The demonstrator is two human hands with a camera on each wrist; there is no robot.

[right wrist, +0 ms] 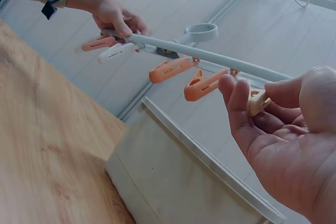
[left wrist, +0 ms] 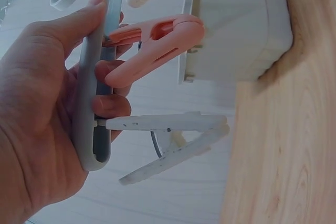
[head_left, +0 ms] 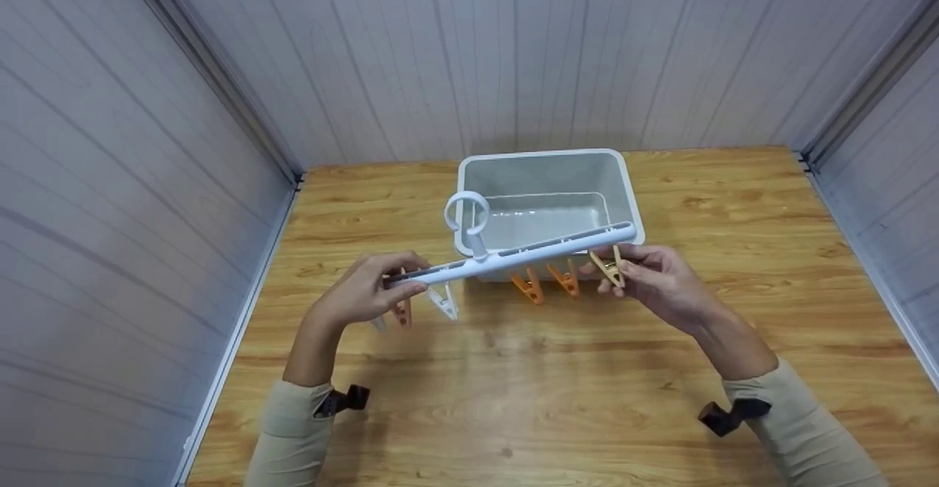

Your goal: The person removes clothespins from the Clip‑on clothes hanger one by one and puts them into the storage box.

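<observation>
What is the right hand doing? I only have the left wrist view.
Observer: The right hand pinches a beige peg at the far end of the rack.
Operator: Any pegs besides my pink and white ones?
Observer: Yes, two orange pegs hang between the white one and the beige peg.
Operator: Anything inside the bin?
Observer: No, the bin looks empty in the head view.
</observation>
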